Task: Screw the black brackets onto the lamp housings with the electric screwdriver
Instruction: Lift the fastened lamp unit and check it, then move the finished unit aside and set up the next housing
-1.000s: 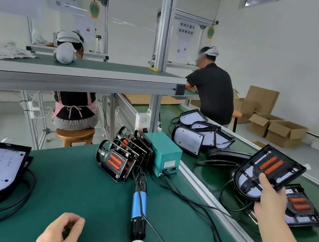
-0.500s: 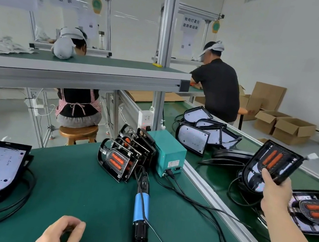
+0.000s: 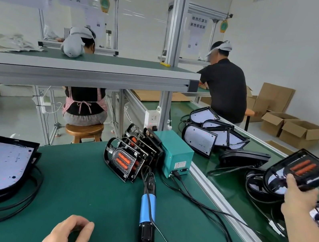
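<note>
One electric screwdriver (image 3: 147,207), one teal box (image 3: 172,152), two hands (image 3: 68,234) (image 3: 298,197), two other people (image 3: 85,106) (image 3: 227,90).

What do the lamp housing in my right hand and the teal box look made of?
Lamp housing: probably moulded black plastic, matte with ribbed detail. Teal box: likely painted sheet metal, given crisp folded edges and an even satin coat.

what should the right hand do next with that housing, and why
Probably carry the lamp housing, gripped by the right hand in the air over the conveyor, across to the green mat. The electric screwdriver lies there unheld, beside the left hand, so the work likely happens there.
</note>
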Tool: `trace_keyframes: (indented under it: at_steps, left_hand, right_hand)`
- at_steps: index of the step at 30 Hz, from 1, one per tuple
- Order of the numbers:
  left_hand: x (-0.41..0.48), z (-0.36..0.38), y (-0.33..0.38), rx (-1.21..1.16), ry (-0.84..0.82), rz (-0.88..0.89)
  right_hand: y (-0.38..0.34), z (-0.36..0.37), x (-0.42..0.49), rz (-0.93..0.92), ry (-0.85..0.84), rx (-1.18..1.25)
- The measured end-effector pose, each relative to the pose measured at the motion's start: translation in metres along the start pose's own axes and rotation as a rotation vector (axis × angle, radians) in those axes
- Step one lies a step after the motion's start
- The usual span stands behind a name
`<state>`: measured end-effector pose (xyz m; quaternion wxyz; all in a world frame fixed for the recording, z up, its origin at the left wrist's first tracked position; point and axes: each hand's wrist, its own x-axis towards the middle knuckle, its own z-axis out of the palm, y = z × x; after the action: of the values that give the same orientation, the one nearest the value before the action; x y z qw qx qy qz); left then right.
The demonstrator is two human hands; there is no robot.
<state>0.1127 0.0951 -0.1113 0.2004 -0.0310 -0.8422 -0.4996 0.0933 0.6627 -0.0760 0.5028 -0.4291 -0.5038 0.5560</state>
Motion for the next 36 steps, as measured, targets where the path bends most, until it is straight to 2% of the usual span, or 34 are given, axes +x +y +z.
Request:
trace_keyframes:
  at_steps: [3,5,12,16,21,24,29,32,36]
  left_hand:
    - [0.0,-0.001,-0.001,0.003,0.002,0.026]
    - [0.0,-0.001,-0.001,0.006,0.004,0.028]
    - [-0.001,-0.001,0.002,0.02,0.003,0.025]
    - [0.0,-0.002,0.001,0.031,0.008,-0.007]
    - [-0.001,-0.005,0.002,0.051,-0.012,-0.029]
    - [-0.001,-0.005,0.003,0.047,-0.028,-0.043]
    - [-0.001,-0.006,0.006,0.033,-0.05,-0.086]
    - [-0.002,-0.007,0.007,0.027,-0.065,-0.1]
    - [-0.002,-0.009,0.006,0.024,-0.08,-0.098]
  right_hand:
    - [-0.001,-0.003,0.001,0.132,0.004,-0.112]
    - [-0.006,-0.006,-0.003,0.148,-0.006,-0.175]
    - [-0.014,0.005,-0.045,-0.041,-0.057,-0.571]
    - [-0.013,0.016,-0.083,-0.192,-0.124,-0.701]
    - [-0.018,0.033,-0.141,-0.293,-0.278,-0.708]
    - [-0.023,0.039,-0.185,-0.321,-0.392,-0.625]
    - [-0.027,0.037,-0.283,-0.338,-0.71,-0.423]
    - [-0.026,0.037,-0.342,-0.292,-0.922,-0.36]
    - [-0.025,0.041,-0.408,-0.157,-1.083,-0.269]
